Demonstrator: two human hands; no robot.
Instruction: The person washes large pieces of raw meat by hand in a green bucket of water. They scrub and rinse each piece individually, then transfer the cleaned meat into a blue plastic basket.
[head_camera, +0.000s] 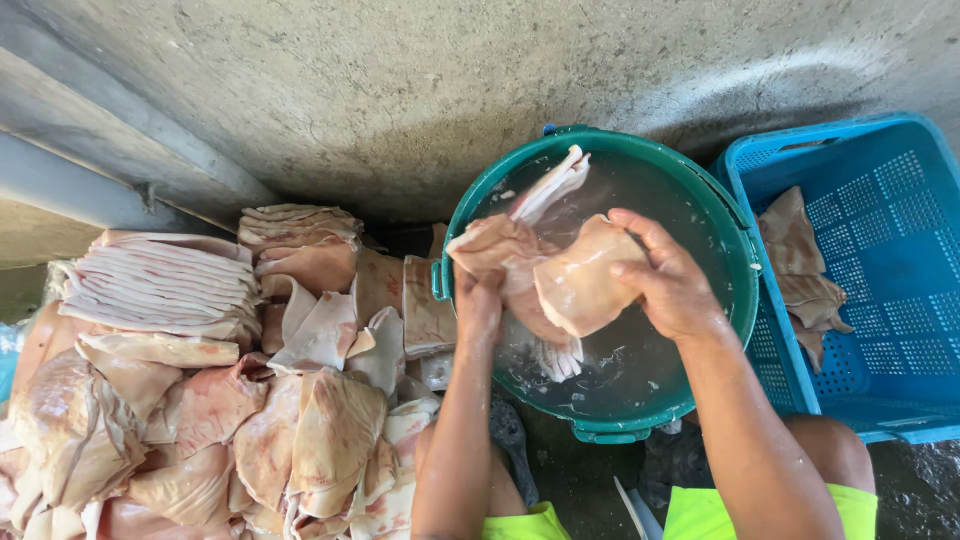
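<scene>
A green plastic bucket (745, 285) holds cloudy water in front of me. Over it, both my hands grip one large pale slab of raw pork skin (560, 280). My left hand (479, 305) clutches its lower left edge at the bucket's rim. My right hand (668, 278) presses on its right side with fingers curled over the top. A white strip of the slab sticks up toward the bucket's far side.
A big heap of raw pork skin pieces (200, 400) lies to the left, some stacked in neat layers (160, 285). A blue perforated crate (880, 250) with a few skin pieces (800, 270) stands at the right. A concrete wall rises behind.
</scene>
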